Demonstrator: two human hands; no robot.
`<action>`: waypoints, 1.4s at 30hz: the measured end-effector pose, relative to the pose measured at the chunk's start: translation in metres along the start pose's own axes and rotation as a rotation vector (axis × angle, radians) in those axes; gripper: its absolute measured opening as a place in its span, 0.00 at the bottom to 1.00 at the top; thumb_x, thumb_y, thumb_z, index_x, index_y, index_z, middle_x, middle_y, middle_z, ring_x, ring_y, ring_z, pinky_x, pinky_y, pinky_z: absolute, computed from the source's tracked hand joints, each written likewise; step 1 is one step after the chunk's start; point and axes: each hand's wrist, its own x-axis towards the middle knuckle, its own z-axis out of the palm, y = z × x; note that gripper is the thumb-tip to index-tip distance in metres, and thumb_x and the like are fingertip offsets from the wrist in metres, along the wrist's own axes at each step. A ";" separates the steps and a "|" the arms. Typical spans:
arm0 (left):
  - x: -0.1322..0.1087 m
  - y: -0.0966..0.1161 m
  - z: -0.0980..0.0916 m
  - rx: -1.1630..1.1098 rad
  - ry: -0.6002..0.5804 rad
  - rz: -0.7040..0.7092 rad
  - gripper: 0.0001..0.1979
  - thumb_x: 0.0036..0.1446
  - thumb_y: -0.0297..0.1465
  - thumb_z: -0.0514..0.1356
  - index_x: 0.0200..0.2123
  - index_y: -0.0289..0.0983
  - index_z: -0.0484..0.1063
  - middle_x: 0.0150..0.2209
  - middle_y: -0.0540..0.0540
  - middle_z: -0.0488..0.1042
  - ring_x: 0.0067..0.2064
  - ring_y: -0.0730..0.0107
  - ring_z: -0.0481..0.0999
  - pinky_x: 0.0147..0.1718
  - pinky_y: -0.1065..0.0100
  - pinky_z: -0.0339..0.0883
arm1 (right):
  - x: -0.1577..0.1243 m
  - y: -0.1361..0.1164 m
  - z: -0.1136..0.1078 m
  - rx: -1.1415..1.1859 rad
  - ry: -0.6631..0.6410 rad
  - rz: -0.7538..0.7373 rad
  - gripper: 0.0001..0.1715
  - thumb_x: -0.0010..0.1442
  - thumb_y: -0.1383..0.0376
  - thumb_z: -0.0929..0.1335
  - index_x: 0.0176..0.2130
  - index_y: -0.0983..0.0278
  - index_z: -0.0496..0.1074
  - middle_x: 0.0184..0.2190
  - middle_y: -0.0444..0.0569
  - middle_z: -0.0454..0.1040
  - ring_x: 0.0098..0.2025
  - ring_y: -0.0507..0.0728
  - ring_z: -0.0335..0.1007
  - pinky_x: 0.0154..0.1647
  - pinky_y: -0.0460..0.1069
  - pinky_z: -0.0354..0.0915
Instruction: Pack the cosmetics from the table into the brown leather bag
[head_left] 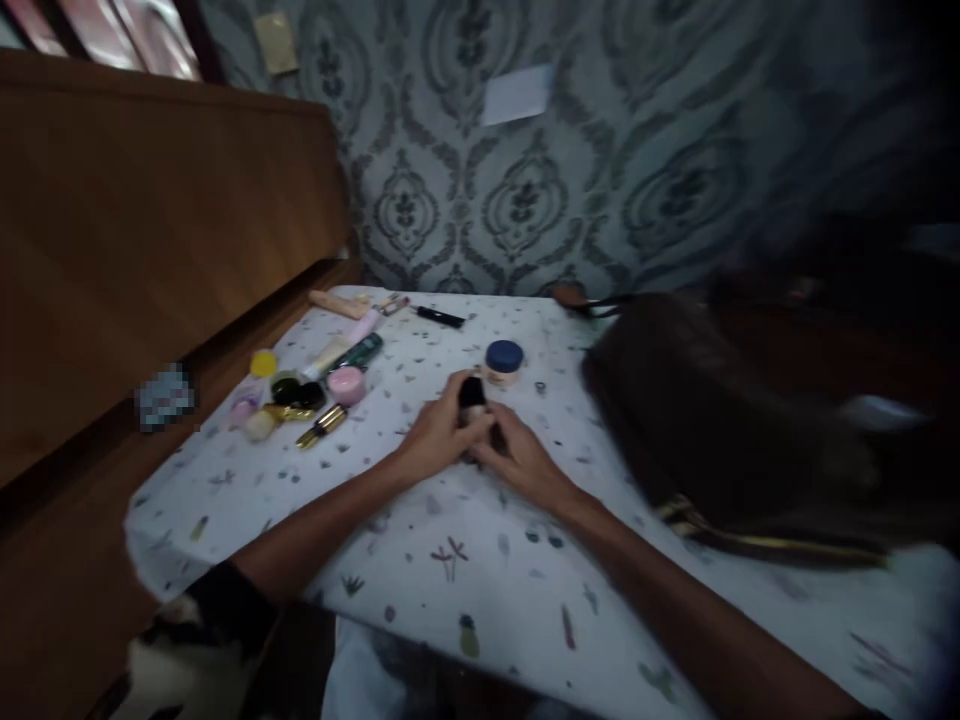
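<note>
Both hands meet over the middle of the table around a small black-capped bottle [472, 392]. My left hand [436, 435] is closed about its left side, with the thumb across the front. From the right, the fingers of my right hand [523, 455] are closed on its lower part. The bottle's body is mostly hidden by the fingers, and the picture is somewhat blurred. Just behind the hands stands a jar with a dark blue lid [504, 356]. A small dark ring-like mark or object [540, 387] shows to the right of the jar.
Cosmetics cluster on the left: a pink jar [346, 385], a gold tube [321, 427], a dark green tube [356, 354] and a yellow-lidded pot [263, 363]. A black pen-like stick [439, 317] lies farther back. A dark bag [720, 430] covers the right side. Wooden furniture [165, 220] borders the left.
</note>
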 end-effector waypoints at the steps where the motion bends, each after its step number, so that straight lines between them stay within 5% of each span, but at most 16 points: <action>1: 0.000 -0.002 0.000 0.026 -0.001 -0.031 0.26 0.63 0.42 0.56 0.61 0.42 0.57 0.28 0.54 0.72 0.28 0.68 0.73 0.31 0.69 0.64 | 0.001 -0.002 -0.001 -0.032 -0.036 0.013 0.17 0.63 0.57 0.63 0.47 0.65 0.69 0.44 0.56 0.75 0.46 0.62 0.72 0.50 0.57 0.69; 9: 0.011 -0.021 -0.020 0.683 0.052 -0.131 0.15 0.67 0.40 0.49 0.40 0.43 0.74 0.32 0.46 0.78 0.39 0.57 0.77 0.37 0.63 0.66 | -0.004 -0.003 0.001 -0.183 -0.035 0.110 0.18 0.67 0.60 0.62 0.51 0.67 0.70 0.51 0.59 0.73 0.56 0.64 0.65 0.59 0.59 0.63; 13: 0.006 -0.025 -0.014 0.696 0.135 0.151 0.14 0.67 0.36 0.50 0.46 0.39 0.73 0.45 0.41 0.76 0.51 0.56 0.73 0.49 0.59 0.67 | -0.004 -0.005 0.000 -0.203 -0.079 0.074 0.16 0.65 0.57 0.65 0.47 0.65 0.71 0.48 0.57 0.74 0.53 0.64 0.66 0.56 0.60 0.63; 17: 0.004 -0.026 -0.001 0.525 -0.075 0.411 0.19 0.70 0.35 0.46 0.57 0.37 0.67 0.56 0.41 0.74 0.59 0.63 0.70 0.64 0.57 0.57 | -0.004 -0.009 0.000 -0.278 -0.095 0.087 0.22 0.58 0.58 0.71 0.48 0.69 0.70 0.47 0.59 0.73 0.51 0.66 0.66 0.55 0.60 0.63; 23: 0.018 -0.042 -0.015 0.495 -0.261 0.254 0.23 0.70 0.39 0.46 0.63 0.40 0.62 0.66 0.43 0.65 0.70 0.61 0.57 0.68 0.51 0.48 | -0.005 -0.008 0.001 -0.306 -0.122 0.067 0.16 0.60 0.62 0.67 0.45 0.70 0.70 0.47 0.61 0.72 0.52 0.66 0.65 0.55 0.60 0.62; 26: 0.024 -0.050 -0.026 0.377 -0.186 0.172 0.22 0.69 0.39 0.45 0.59 0.38 0.67 0.63 0.42 0.69 0.66 0.62 0.64 0.67 0.56 0.53 | -0.006 -0.008 0.000 -0.319 -0.122 0.054 0.14 0.62 0.63 0.66 0.46 0.69 0.69 0.46 0.60 0.72 0.51 0.66 0.64 0.54 0.60 0.62; 31: 0.021 -0.047 -0.028 0.176 0.010 0.182 0.23 0.70 0.41 0.42 0.44 0.37 0.74 0.42 0.44 0.79 0.48 0.64 0.76 0.53 0.62 0.66 | -0.006 -0.002 -0.002 -0.243 -0.083 0.020 0.09 0.64 0.63 0.64 0.43 0.65 0.68 0.42 0.57 0.71 0.45 0.64 0.64 0.49 0.59 0.64; 42: 0.013 -0.037 -0.015 0.075 0.145 0.229 0.26 0.70 0.47 0.43 0.38 0.37 0.73 0.27 0.51 0.69 0.31 0.69 0.69 0.34 0.68 0.62 | -0.010 -0.013 0.008 -0.021 -0.078 0.083 0.17 0.66 0.56 0.65 0.49 0.64 0.66 0.43 0.54 0.73 0.43 0.60 0.70 0.43 0.53 0.65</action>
